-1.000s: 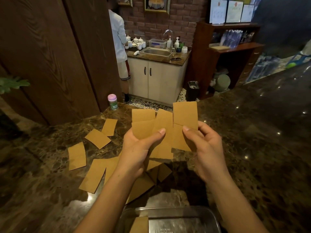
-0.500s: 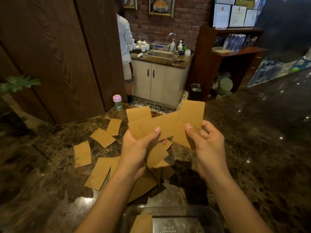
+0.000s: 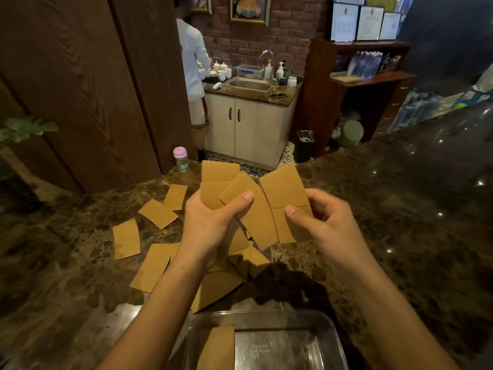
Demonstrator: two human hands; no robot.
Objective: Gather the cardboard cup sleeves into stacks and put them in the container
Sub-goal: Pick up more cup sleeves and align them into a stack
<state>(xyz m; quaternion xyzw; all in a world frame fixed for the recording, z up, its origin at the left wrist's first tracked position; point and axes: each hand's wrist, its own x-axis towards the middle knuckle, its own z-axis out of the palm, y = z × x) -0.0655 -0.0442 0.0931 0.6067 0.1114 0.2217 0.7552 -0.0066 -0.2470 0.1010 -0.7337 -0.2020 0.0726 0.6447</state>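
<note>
Both hands hold flat brown cardboard cup sleeves above the dark marble counter. My left hand [image 3: 210, 225] grips a fanned bunch of sleeves [image 3: 221, 182], its thumb pressed on a tilted one. My right hand [image 3: 325, 222] pinches two more sleeves [image 3: 285, 188] beside them, and the two bunches overlap. Loose sleeves [image 3: 157, 212] lie scattered on the counter to the left and under my hands. A clear container [image 3: 266, 317] sits at the near edge with one stack of sleeves [image 3: 217, 348] in its left side.
A small pink-capped bottle [image 3: 181, 159] stands at the counter's far edge. Beyond the counter a person in white [image 3: 193, 68] stands at a sink cabinet [image 3: 250, 129]. Dark wood panels rise at the left, a plant leaf at far left.
The sleeves in my hands have shifted: the left bunch fanned and tilted, and the right-hand sleeves moved closer against it. The camera view drifted slightly.
</note>
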